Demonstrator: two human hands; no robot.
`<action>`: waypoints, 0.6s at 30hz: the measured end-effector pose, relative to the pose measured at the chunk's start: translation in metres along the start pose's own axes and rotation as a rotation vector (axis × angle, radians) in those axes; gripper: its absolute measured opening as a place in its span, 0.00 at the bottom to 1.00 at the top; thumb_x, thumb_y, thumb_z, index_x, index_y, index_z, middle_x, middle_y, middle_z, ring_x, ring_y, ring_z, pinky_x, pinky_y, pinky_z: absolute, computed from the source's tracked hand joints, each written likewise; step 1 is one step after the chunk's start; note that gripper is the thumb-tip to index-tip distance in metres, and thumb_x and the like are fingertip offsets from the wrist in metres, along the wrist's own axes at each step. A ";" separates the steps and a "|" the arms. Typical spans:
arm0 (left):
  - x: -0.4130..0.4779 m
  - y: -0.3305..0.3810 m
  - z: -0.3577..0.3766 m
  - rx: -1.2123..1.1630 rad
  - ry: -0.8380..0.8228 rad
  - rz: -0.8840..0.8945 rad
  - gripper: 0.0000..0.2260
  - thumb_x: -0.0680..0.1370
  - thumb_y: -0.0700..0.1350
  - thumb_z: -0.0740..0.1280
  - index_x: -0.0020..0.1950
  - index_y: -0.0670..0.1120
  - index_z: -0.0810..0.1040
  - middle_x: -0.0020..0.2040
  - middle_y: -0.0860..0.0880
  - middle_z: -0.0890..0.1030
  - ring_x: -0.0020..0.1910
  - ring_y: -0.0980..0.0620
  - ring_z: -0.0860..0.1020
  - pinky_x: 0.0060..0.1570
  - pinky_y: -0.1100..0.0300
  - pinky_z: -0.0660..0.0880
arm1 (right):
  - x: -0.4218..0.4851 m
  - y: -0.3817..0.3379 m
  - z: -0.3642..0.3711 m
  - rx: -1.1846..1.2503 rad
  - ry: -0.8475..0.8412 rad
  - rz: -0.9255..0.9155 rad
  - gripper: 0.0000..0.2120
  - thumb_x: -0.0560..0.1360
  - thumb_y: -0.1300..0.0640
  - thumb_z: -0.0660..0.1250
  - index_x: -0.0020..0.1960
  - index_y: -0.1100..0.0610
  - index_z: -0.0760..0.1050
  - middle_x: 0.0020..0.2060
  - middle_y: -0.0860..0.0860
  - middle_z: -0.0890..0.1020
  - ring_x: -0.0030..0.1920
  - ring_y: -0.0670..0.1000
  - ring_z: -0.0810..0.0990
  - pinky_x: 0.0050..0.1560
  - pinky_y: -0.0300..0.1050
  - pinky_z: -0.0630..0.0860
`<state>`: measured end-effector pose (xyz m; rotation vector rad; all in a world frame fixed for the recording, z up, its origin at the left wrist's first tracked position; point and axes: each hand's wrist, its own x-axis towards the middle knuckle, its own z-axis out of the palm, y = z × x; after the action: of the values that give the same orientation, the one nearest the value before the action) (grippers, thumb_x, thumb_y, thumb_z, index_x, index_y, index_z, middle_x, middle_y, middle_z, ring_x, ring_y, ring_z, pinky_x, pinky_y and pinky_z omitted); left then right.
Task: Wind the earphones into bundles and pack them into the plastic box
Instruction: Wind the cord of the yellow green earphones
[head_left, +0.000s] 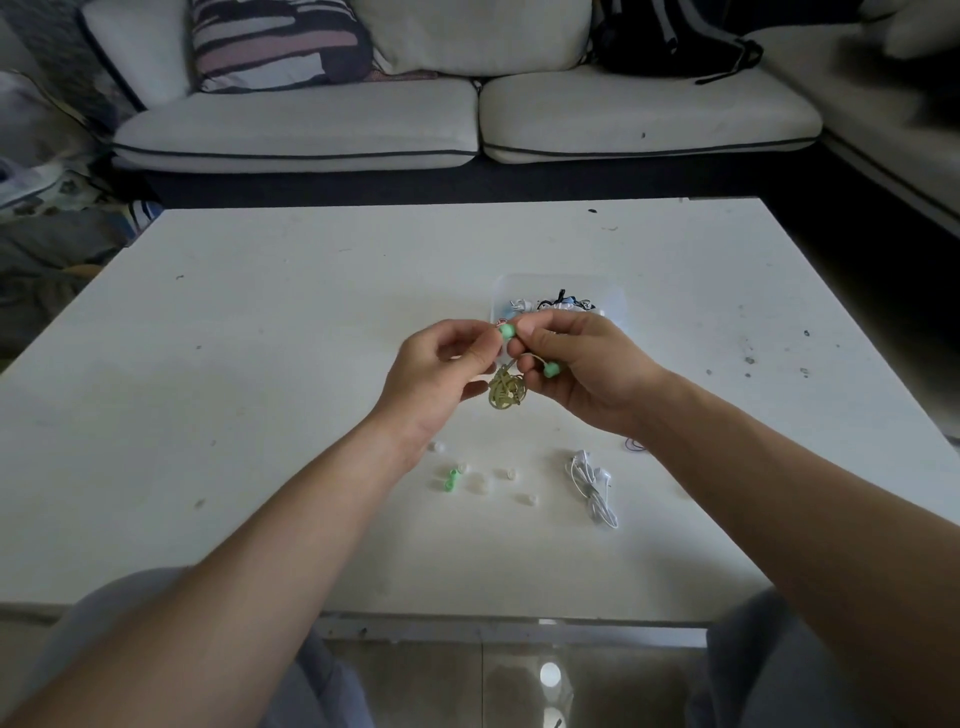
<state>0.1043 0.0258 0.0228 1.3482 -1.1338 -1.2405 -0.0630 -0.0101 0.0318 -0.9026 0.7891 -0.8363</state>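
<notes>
Above the middle of the white table (260, 364), my left hand (441, 374) and my right hand (582, 369) hold a green earphone set (506, 391). Its olive cable hangs between them as a wound bundle. The fingertips of both hands pinch one green earbud at the top, and the second earbud sits against my right fingers. Just behind my hands stands the clear plastic box (615, 299), holding bundled earphones in white, black and blue. A white earphone bundle (592, 486) lies on the table below my right wrist.
Several loose ear tips, white ones (478, 486) and a green one (451, 479), are scattered on the table under my left wrist. A thin dark cable loop (635, 445) peeks out beside my right forearm. A white sofa (467, 119) stands behind the table.
</notes>
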 end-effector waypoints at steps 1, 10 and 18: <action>0.000 -0.002 0.003 0.037 -0.033 -0.054 0.12 0.79 0.57 0.67 0.54 0.51 0.82 0.53 0.51 0.85 0.55 0.52 0.82 0.58 0.50 0.77 | 0.000 0.000 0.000 0.037 -0.002 0.006 0.07 0.81 0.65 0.61 0.48 0.62 0.77 0.35 0.53 0.81 0.32 0.46 0.78 0.35 0.36 0.78; -0.001 -0.007 0.022 -0.279 -0.107 -0.247 0.08 0.81 0.45 0.65 0.55 0.42 0.81 0.47 0.43 0.81 0.42 0.47 0.82 0.42 0.59 0.80 | 0.002 -0.004 -0.006 0.105 0.120 -0.063 0.06 0.81 0.64 0.63 0.47 0.61 0.78 0.40 0.55 0.80 0.36 0.48 0.78 0.40 0.39 0.79; 0.029 0.000 0.028 -0.060 0.046 -0.037 0.03 0.76 0.39 0.72 0.49 0.45 0.84 0.41 0.47 0.80 0.38 0.51 0.77 0.46 0.60 0.80 | 0.011 -0.004 -0.013 -0.068 0.325 -0.064 0.04 0.79 0.66 0.67 0.46 0.62 0.78 0.39 0.56 0.77 0.37 0.50 0.78 0.41 0.40 0.80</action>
<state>0.0780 -0.0043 0.0182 1.3517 -1.0362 -1.2537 -0.0707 -0.0258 0.0279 -0.8656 1.0804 -1.0335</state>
